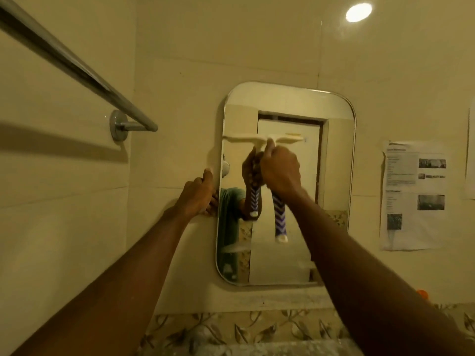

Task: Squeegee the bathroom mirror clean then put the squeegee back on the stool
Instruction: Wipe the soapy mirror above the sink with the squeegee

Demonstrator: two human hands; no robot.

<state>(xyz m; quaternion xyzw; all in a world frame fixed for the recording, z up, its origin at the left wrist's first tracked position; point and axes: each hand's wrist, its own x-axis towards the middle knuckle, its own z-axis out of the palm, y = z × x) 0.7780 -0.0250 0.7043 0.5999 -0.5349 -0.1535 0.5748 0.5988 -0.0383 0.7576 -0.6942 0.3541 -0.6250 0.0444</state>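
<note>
Tiled wall [231, 47] bears mirror [334, 176]; right hand [280, 168] grips cream, purple-chevron-handled squeegee [279, 214]; left hand [196, 196] holds mirror's edge.

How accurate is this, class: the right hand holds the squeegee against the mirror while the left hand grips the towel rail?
No. The head view shows the left hand on the left edge of the mirror, not the towel rail.

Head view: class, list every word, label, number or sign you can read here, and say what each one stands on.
Printed sheet on the wall right of the mirror: headings, text lines and photos, all too blurred to read.
Second sheet at the right edge: no legible print.
Squeegee handle: purple-and-white chevron pattern only, no words.
</note>
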